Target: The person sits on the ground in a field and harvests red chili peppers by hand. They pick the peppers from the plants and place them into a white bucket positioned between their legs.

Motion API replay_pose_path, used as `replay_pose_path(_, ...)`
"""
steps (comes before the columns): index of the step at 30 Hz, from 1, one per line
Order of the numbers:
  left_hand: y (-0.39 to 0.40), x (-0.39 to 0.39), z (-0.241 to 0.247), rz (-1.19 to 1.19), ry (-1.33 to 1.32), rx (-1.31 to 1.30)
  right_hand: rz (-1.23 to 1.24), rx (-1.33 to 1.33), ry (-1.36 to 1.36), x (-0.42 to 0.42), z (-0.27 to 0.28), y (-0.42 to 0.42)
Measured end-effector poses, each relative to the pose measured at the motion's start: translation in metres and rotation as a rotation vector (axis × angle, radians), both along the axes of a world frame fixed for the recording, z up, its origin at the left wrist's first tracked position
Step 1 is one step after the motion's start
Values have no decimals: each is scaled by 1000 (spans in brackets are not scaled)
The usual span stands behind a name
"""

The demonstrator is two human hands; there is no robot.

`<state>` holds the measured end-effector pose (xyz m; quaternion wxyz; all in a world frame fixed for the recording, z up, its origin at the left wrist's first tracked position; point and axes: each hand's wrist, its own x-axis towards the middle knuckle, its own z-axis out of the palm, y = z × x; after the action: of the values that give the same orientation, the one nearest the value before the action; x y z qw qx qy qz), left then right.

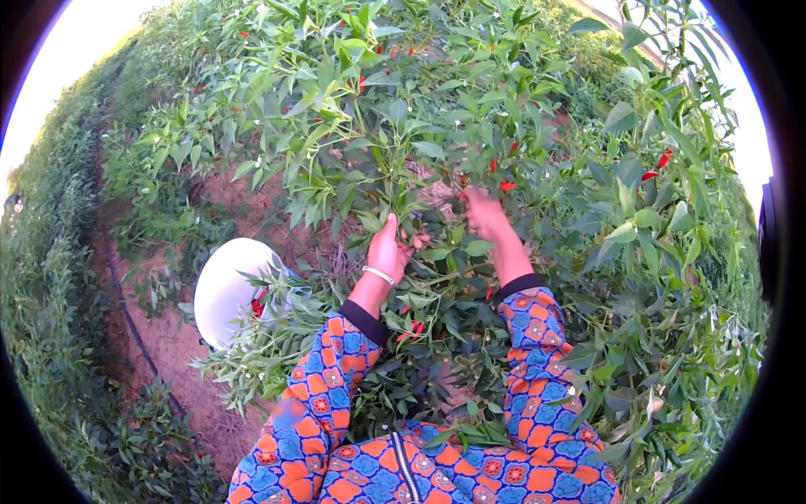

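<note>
My left hand (388, 253), with a pale bracelet at the wrist, is closed around a leafy chili pepper stem (391, 170) in front of me. Further right, my right hand (485, 214) reaches in among the leaves and is blurred; a red chili pepper (464, 196) shows at its fingertips, but whether the fingers grip it is unclear. Another red chili pepper (507, 186) hangs just beyond that hand. Several more red chili peppers (412, 331) sit low in the foliage between my forearms.
A white bucket (217, 293) with red peppers visible at its opening stands left of my left forearm, partly behind leaves. A dark hose (135, 331) runs along the bare soil (179, 353) at the left. Dense pepper plants (630, 252) rise close on the right and ahead.
</note>
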<state>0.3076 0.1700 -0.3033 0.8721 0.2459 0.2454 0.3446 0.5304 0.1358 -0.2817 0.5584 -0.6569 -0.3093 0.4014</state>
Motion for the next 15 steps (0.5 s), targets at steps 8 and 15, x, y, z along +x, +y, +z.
replay_pose_path(8, -6, 0, 6, 22, -18, 8, -194, -79, -308, -32, -1, 23)
replay_pose_path(15, -9, 0, 13, 11, -24, 0, -395, 64, -1061, -11, -12, 42)
